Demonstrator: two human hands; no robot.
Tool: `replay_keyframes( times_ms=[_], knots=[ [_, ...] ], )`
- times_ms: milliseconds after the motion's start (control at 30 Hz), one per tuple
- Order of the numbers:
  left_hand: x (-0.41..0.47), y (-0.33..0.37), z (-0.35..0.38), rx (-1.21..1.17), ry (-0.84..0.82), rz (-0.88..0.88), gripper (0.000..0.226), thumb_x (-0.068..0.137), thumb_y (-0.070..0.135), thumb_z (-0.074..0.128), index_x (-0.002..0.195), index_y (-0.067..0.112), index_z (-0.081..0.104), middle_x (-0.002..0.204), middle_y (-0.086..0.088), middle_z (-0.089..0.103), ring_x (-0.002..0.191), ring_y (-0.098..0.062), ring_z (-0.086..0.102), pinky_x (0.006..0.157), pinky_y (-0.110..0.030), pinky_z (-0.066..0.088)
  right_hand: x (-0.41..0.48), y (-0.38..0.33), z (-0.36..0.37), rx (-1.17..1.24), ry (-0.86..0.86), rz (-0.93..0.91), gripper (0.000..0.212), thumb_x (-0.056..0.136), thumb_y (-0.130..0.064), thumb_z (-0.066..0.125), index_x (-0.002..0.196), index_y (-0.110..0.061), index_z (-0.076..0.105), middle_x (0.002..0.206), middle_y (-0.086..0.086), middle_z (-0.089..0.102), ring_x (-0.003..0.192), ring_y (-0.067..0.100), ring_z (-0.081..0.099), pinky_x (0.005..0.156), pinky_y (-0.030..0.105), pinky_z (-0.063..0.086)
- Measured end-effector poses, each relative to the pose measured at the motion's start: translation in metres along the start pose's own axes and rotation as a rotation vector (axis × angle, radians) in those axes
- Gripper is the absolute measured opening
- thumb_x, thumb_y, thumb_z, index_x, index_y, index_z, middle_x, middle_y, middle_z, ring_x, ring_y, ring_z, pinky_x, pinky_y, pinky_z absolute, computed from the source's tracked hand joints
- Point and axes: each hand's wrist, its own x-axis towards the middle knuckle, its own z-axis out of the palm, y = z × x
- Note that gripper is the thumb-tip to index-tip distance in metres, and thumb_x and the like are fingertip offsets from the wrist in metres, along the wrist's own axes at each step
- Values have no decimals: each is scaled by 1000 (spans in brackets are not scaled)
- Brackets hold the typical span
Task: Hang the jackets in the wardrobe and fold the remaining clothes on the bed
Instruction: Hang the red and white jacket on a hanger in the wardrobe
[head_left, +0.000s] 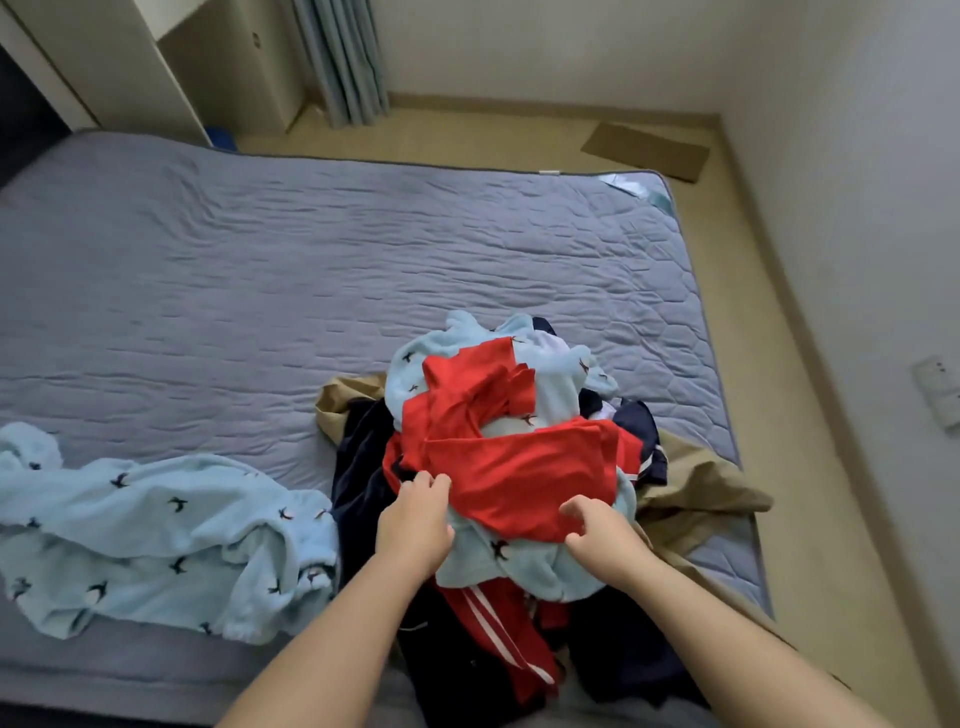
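My left hand (415, 525) pinches the near-left edge of the red garment (519, 467), which tops the clothes pile (519, 571) on the bed (260, 260). My right hand (605, 530) curls its fingers (574, 508) at the garment's near edge, apparently gripping it. A pale blue bird-print garment (156, 530) lies apart, to the left.

Both hands, left hand (415, 525) and right hand (602, 530), pinch the red garment (519, 467) atop the clothes pile (519, 561) on the bed (260, 270).
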Motion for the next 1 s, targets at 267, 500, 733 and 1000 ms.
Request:
replay_keyframes(
  times_ms=[267, 500, 733, 1000],
  knots=[
    [79, 15, 30, 290, 9, 85, 53, 87, 24, 59, 135, 24, 38, 137, -5, 36, 131, -26, 31, 112, -50, 22, 41, 8, 2, -162, 123, -213, 81, 80, -12, 60, 147, -34, 21, 154, -2, 13, 129, 18, 40, 93, 33, 46],
    [69, -25, -5, -686, -90, 182, 14, 94, 23, 53, 82, 26, 47, 79, 9, 56, 82, -11, 54, 76, -22, 41, 58, -19, -3, -417, 76, -130, 73, 81, -34, 60, 143, -42, 21, 131, 0, 43, 107, 25, 59, 73, 33, 48],
    [39, -116, -82, -772, -375, -72, 40, 67, 45, 76, 99, 23, 63, 96, 8, 69, 90, -7, 63, 79, -24, 50, 65, -138, 30, 174, 119, -222, 32, 88, -9, 45, 57, -19, 48, 55, -5, 60, 53, 14, 62, 56, 24, 50],
    [45, -228, -254, -263, 706, -266, 18, 86, 18, 59, 102, 9, 61, 105, -22, 66, 102, -39, 59, 77, -38, 42, 77, -368, 15, 747, 54, -603, 22, 93, -8, 50, 98, -30, 53, 92, 3, 66, 75, 18, 58, 72, 37, 45]
  ],
)
